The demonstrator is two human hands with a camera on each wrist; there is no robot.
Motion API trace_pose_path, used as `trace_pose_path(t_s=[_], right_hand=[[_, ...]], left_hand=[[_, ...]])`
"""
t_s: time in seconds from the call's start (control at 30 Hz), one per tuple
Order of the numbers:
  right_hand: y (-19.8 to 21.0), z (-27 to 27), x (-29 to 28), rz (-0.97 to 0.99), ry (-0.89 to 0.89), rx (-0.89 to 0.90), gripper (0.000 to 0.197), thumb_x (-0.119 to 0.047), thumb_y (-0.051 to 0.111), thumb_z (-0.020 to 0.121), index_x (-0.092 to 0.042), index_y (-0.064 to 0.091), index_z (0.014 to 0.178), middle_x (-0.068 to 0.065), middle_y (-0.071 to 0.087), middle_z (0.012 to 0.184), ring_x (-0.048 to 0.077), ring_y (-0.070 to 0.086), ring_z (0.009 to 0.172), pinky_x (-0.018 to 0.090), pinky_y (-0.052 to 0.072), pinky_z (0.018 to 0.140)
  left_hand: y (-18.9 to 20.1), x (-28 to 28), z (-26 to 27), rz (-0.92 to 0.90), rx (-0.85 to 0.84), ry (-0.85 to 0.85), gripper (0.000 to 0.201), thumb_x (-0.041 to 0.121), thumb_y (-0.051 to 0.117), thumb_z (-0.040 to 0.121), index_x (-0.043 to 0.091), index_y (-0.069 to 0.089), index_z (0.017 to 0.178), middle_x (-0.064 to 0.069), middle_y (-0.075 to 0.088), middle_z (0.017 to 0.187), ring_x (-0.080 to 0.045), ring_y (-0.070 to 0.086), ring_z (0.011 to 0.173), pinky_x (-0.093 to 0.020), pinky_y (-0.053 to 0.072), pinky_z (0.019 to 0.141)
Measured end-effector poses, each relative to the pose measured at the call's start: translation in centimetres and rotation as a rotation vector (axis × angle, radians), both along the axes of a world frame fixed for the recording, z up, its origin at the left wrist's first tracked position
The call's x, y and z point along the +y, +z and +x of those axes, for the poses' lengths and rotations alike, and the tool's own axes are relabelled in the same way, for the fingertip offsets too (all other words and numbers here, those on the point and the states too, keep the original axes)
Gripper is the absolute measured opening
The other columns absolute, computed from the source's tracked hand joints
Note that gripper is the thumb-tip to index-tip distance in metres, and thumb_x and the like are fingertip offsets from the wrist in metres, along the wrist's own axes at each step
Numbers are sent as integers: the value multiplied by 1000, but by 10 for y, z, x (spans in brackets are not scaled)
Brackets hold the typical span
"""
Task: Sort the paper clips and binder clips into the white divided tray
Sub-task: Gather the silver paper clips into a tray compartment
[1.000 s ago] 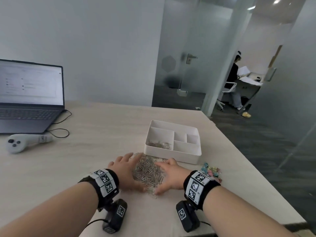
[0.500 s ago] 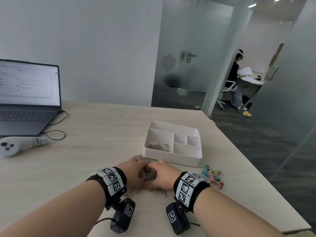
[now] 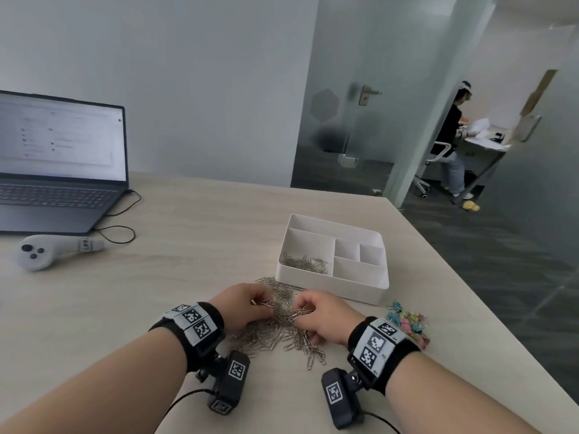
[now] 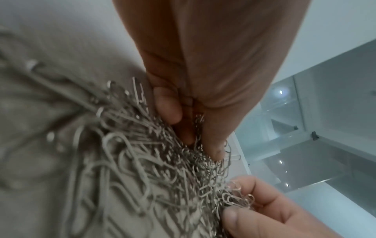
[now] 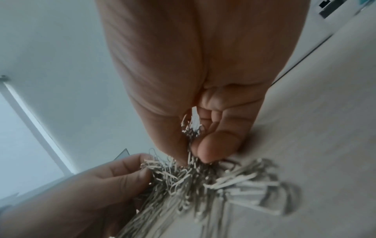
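A heap of silver paper clips [image 3: 279,332] lies on the table just before the white divided tray [image 3: 329,288], whose front-left compartment holds some paper clips [image 3: 305,264]. My left hand [image 3: 242,303] grips a bunch of clips at the heap's left side; its curled fingers [image 4: 168,111] close on clips [image 4: 142,154]. My right hand [image 3: 318,319] grips another bunch at the right, thumb and fingers [image 5: 213,146] pinching clips [image 5: 195,175]. Coloured binder clips [image 3: 405,322] lie in a pile right of my right wrist.
An open laptop [image 3: 59,170] stands at the far left with a cable [image 3: 120,228] trailing from it. A white handheld controller [image 3: 47,250] lies in front of it. The table's right edge [image 3: 470,286] runs close behind the tray and binder clips.
Both hands went from lying flat around the heap to pressing it together, and now each has curled its fingers round a bunch of paper clips.
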State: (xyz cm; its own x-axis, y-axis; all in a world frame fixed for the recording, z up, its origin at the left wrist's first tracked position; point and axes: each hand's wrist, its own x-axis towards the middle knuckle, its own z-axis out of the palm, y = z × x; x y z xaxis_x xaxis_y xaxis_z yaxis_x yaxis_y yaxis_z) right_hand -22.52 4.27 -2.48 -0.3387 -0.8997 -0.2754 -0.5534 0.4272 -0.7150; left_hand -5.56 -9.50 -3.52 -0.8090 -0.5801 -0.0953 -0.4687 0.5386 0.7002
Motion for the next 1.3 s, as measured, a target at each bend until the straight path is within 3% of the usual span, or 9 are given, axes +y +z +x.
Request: trace_pose_path(t_s=[0.13, 0.33, 0.5, 0.67, 0.8, 0.93, 1.0, 1.17, 1.3], right_hand=[[12, -11, -2, -63, -51, -162, 19, -9, 71, 87, -13, 63, 104, 8, 61, 71, 15, 58, 51, 29, 53, 53], [53, -36, -29, -195, -172, -365, 19, 4, 68, 87, -9, 61, 100, 5, 58, 69, 13, 54, 53, 27, 51, 50], [65, -51, -63, -262, -264, -219, 18, 3, 66, 86, -13, 60, 91, 7, 55, 68, 17, 53, 53, 29, 49, 50], [60, -48, -82, -144, -186, 193, 11, -10, 63, 86, -19, 61, 90, 4, 63, 74, 20, 59, 60, 30, 49, 56], [55, -45, -82, -33, -19, 533, 20, -15, 64, 89, -21, 70, 107, 1, 68, 111, 20, 62, 99, 26, 46, 79], [49, -48, -73, -104, -9, 508, 27, -21, 66, 90, -18, 70, 117, 2, 67, 119, 20, 62, 108, 24, 44, 85], [49, -49, -64, -200, -45, 482, 24, -25, 64, 90, -18, 71, 111, 0, 67, 113, 19, 62, 104, 26, 46, 85], [47, -53, -31, -361, -179, 352, 17, -32, 63, 91, -20, 72, 98, -3, 68, 102, 15, 61, 93, 31, 50, 85], [43, -55, -8, -386, -228, 267, 15, -30, 63, 93, -19, 72, 94, -7, 69, 88, 10, 61, 79, 30, 52, 76]], left_hand=[[-4, -2, 1, 96, 63, 39, 9, 29, 74, 87, 21, 71, 88, 11, 62, 71, 6, 52, 52, -16, 45, 59], [-4, -3, 0, 191, 67, 62, 14, 26, 75, 87, 13, 72, 91, 6, 61, 68, 1, 50, 43, -19, 46, 49], [-2, -5, 2, 280, 64, 69, 10, 25, 74, 88, 20, 69, 80, 3, 64, 64, -8, 53, 45, -23, 48, 48], [4, -8, 3, 322, 26, 45, 14, 21, 74, 88, 16, 66, 78, 2, 60, 61, -12, 53, 48, -25, 51, 49], [13, -9, 0, 279, -39, -7, 14, 21, 74, 88, 10, 67, 81, -1, 63, 65, -9, 57, 47, -26, 54, 52], [27, -17, -14, 210, -15, -18, 15, 22, 75, 87, 9, 71, 88, 2, 67, 68, -7, 59, 50, -23, 51, 53], [36, -22, -25, 206, 34, -4, 12, 24, 75, 85, 13, 72, 89, 3, 67, 68, -13, 60, 57, -29, 55, 57], [58, -29, -68, 143, 162, 68, 14, 19, 73, 89, 6, 71, 92, 0, 65, 71, -11, 59, 57, -25, 53, 55], [65, -31, -104, 23, 156, 140, 15, 25, 72, 88, 10, 69, 86, -3, 69, 72, -16, 62, 59, -34, 59, 64]])
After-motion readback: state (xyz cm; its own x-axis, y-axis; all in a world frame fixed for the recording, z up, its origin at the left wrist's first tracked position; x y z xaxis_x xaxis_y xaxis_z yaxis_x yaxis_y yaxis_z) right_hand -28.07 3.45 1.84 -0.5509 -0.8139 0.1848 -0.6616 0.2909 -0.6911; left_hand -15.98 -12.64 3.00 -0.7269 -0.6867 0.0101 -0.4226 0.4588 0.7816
